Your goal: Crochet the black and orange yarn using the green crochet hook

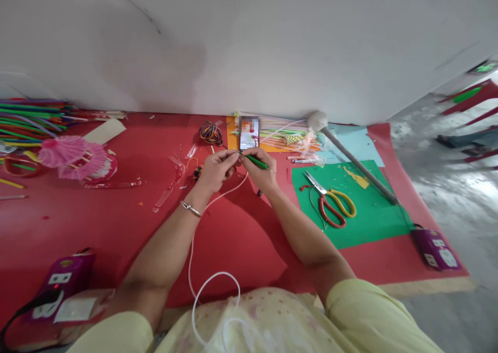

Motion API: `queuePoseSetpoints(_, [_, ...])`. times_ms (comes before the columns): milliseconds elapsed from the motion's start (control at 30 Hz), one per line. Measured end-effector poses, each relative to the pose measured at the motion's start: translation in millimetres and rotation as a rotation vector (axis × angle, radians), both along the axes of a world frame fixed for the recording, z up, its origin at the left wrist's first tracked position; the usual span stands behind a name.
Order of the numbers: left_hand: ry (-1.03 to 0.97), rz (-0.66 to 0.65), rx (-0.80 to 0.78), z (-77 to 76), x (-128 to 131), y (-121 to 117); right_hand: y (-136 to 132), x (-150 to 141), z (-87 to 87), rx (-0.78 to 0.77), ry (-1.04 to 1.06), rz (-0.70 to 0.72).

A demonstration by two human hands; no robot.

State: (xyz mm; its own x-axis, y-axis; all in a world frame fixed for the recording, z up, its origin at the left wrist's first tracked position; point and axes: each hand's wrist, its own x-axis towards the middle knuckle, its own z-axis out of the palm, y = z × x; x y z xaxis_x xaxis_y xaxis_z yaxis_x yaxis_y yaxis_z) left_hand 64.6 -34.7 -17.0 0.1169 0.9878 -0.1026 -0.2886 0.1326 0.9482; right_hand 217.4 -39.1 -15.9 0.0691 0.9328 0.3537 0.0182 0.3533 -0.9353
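Observation:
My left hand (218, 172) is closed in a pinch over the red table cover, its fingertips close to those of my right hand. What it pinches is too small to make out. My right hand (265, 175) is wrapped round a slim green stick-like tool (257, 161), whose tip points toward the left fingertips. A white cable (223, 193) passes just below both hands and down to my lap. Right behind the hands, a phone (249, 133) with a lit screen leans upright. Left of them lies a dark coil of thin cords (210, 133).
Scissors (330, 200) lie on green paper (369, 200) at the right, beside a long grey stick (360, 169). Pink pleated pieces (83, 158) and colourful pipe cleaners (27, 117) are at the left. Purple boxes (436, 248) stand near both front corners. A wall (249, 47) rises behind.

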Motion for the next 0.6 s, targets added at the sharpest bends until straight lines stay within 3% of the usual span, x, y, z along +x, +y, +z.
queuePoseSetpoints(233, [0.123, 0.102, -0.057, -5.4, -4, 5, 2, 0, -6.0, -0.011, -0.085, -0.011])
queuePoseSetpoints(400, [0.160, 0.033, 0.013, -6.5, -8, 5, 2, 2, -12.4, 0.086, -0.167, 0.045])
queuePoseSetpoints(600, [0.062, -0.014, -0.061, -2.4, -7, 3, -2, 3, -11.2, 0.185, -0.239, 0.032])
